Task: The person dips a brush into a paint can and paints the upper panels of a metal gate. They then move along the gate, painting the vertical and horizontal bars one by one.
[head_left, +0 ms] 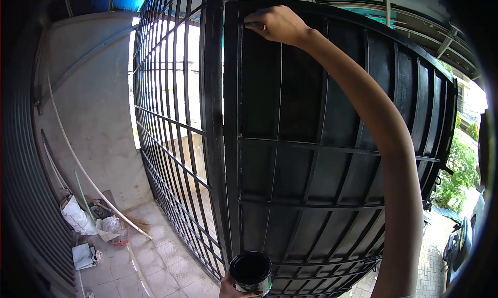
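Observation:
My left hand [228,287] grips a paint can [263,285] from its side, low in the view beside the bottom of the gate post. The can stands upright, and its open top shows black inside. Up at the top corner of the black metal gate [301,171], my right hand [277,24] is closed, with the arm stretched high across the panel. A small dark thing shows between its fingers, too hidden to name. The fingers are close to the gate's upper frame; whether they touch it I cannot tell.
Left of the post stands a black barred grille [171,90]. A long pole [72,150] leans by the grey wall, with white bags [78,215] and a broom [137,224] on the tiled floor. At far right, part of a vehicle [469,236] shows near green plants [456,171].

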A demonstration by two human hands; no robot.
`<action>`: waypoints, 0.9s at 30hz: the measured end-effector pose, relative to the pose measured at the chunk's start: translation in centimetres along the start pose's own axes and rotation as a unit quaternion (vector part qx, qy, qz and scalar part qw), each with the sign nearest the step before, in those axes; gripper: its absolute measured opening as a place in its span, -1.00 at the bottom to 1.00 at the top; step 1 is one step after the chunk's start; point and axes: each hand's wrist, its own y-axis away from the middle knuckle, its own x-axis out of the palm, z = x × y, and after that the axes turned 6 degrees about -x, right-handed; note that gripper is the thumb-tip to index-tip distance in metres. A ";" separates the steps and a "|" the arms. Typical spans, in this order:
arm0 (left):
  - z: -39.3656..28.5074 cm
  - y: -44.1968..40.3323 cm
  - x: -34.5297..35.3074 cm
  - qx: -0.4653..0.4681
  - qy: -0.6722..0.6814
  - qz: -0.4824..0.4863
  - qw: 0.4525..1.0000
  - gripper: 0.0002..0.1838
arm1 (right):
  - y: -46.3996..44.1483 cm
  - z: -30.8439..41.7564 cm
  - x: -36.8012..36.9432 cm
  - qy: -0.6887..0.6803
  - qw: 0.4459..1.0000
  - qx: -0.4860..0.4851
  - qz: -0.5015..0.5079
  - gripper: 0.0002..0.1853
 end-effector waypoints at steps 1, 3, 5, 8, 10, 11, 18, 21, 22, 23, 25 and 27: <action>-2.3 0.1 0.2 0.006 0.015 0.014 1.000 0.10 | 0.3 0.2 -0.2 0.031 0.999 0.006 0.033 -0.83; -6.1 0.7 0.8 0.010 0.003 0.023 1.000 0.04 | 0.5 0.8 -1.2 0.067 0.992 0.028 0.100 -0.85; -7.7 1.0 1.3 0.012 -0.024 0.018 0.999 0.04 | -0.6 1.7 -3.7 0.079 0.981 0.059 0.164 -0.86; -5.0 0.3 0.2 0.017 0.031 0.034 0.999 0.04 | -1.5 1.8 -4.2 0.096 0.981 0.023 0.166 -0.89; -5.4 0.5 0.2 0.022 0.038 0.026 0.999 0.05 | -1.5 3.4 -4.7 0.066 0.988 -0.030 0.139 -0.91; -5.5 0.5 0.2 0.027 0.042 0.022 0.999 0.06 | -1.2 4.8 -4.3 0.076 0.981 -0.057 0.169 -0.92; -5.5 1.1 -0.6 0.025 0.050 0.016 0.998 0.08 | 2.8 16.7 -4.9 -0.113 0.885 -0.167 0.419 -0.86; -6.1 1.4 -0.8 0.025 0.044 0.018 0.999 0.08 | 2.3 15.9 -5.2 -0.218 0.898 -0.094 0.370 -0.79; -6.0 1.3 -0.9 0.029 0.033 0.019 0.999 0.08 | 2.1 14.8 -4.4 -0.274 0.902 -0.054 0.328 -0.73; -5.9 1.4 -0.9 0.033 0.022 0.020 0.999 0.08 | 2.3 13.8 -3.7 -0.290 0.886 -0.016 0.362 -0.73; -7.1 2.0 -0.1 0.039 0.006 -0.008 0.999 0.08 | 2.1 12.5 -3.3 -0.318 0.846 0.059 0.423 -0.73; -7.4 2.1 0.0 0.037 0.019 -0.008 0.999 0.08 | 1.9 10.8 -2.8 -0.297 0.865 0.073 0.397 -0.71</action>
